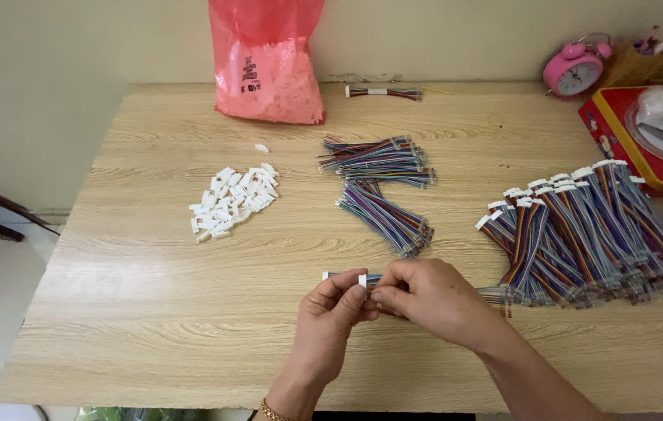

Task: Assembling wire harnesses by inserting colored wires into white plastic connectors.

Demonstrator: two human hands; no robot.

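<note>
A: Wire harness (pixel 347 277) position?
B: Low centre of the wooden tabletop (pixel 152 312), pinched between both hands. Long axis runs left-right; white plug end points left, far end hidden under the right hand.
A: Fingers?
B: Left hand (pixel 330 312) fingers clamped on the plug end, right hand (pixel 425 300) fingers closed on the wires.
A: Surroundings?
B: Pile of finished harnesses (pixel 581 234) right, loose coloured wire bundles (pixel 382 183) centre, white connector heap (pixel 234 199) left.
</note>
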